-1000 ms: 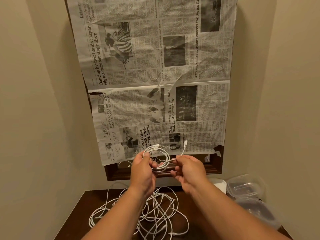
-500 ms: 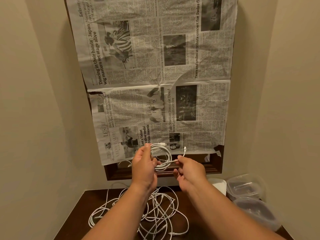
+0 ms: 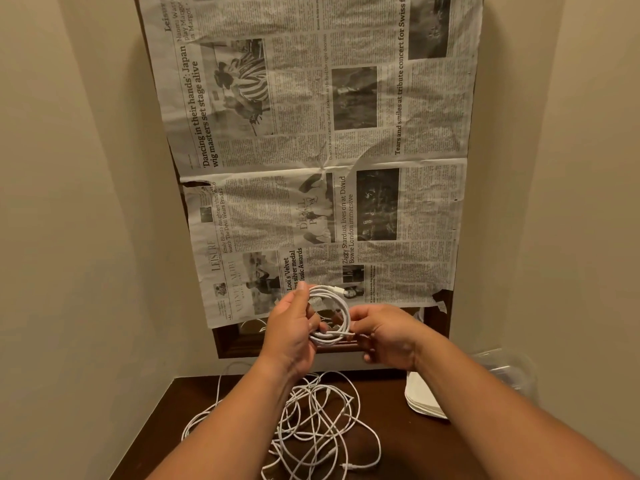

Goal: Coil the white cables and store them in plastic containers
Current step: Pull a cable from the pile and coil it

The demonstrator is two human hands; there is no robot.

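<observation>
— Which step is in hand?

— One white cable is being wound up, and the winding is judged nearly done. The fingers of the left hand are curled round the left side of the coil, with the thumb pressed at its top. The coil is held in the air, well above the loose cables lying on the table.

— And to the right?

— The coil's lower right edge is pinched by the bent fingers of the right hand. Whether the free end is tucked there cannot be told.

— What is called for next?

— Probably, the end is to be secured and the coil carried to the plastic containers, set below and well right of those fingers.
</observation>
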